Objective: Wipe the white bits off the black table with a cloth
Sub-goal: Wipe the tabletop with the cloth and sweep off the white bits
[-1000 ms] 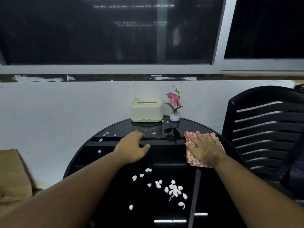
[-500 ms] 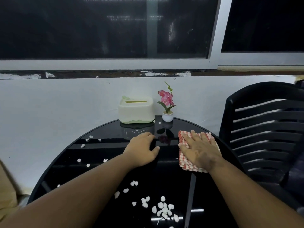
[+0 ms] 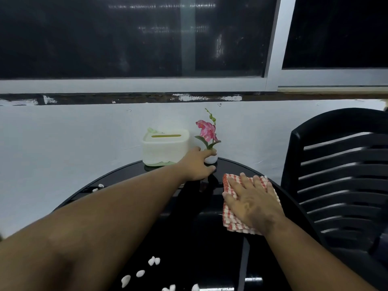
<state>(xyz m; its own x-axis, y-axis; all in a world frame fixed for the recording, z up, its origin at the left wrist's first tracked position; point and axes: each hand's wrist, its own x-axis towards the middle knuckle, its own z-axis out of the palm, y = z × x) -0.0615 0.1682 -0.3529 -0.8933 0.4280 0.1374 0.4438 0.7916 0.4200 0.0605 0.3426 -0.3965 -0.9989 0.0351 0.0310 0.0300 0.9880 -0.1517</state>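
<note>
Head camera showed your small white pebble-like bits [image 3: 154, 261] scattered on the glossy round black table [image 3: 195, 244], some at its far left rim, more near you. Your left hand [image 3: 198, 165] reached to the small white flower pot [image 3: 211, 159] beside the pale plastic tissue box [image 3: 164, 147], fingers curled around it. Your right hand [image 3: 251, 203] lay flat, fingers spread, pressing the folded red-and-white checked cloth [image 3: 230, 223] onto the table's right side, gripping nothing. A black slatted plastic chair [image 3: 340, 185] stood right.

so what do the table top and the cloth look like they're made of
Table top: looks like glossy black glass or lacquer, since it mirrors lights sharply.
Cloth: soft woven fabric, matte red-and-white check, folded flat under the right hand.
</note>
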